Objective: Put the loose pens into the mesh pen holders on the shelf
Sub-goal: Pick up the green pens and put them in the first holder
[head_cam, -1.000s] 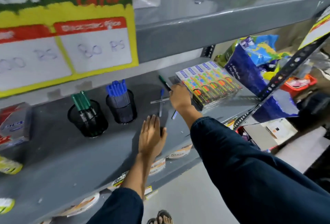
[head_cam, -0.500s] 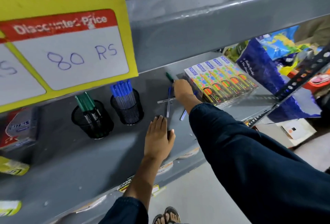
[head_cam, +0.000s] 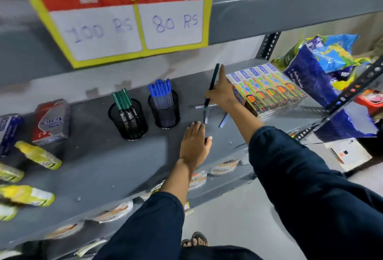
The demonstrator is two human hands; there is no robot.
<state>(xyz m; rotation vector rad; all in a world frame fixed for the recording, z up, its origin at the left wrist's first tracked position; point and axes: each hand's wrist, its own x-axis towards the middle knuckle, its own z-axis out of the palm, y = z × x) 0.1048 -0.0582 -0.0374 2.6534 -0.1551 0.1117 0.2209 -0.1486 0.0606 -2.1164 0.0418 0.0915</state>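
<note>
Lifting green pen (head_cam: 211,85) off the shelf (head_cam: 103,162), where it lay a moment ago | right hand (head_cam: 222,92) pinched on it, likely thumb-side | left hand (head_cam: 194,146) flat, holding nothing | green holder (head_cam: 128,121) at 9 o'clock of pen, next target | three loose pens (head_cam: 207,112) remain

Even, soft indoor light. Faint sheen on grey metal upper shelf (head_cam: 290,7). Motion blur on yellow bottles (head_cam: 37,155) at left edge; wide-angle bending of straight lines toward frame borders.

Price sign (head_cam: 124,23): "100 RS", "80 RS", seemingly "Discounted Price".
</note>
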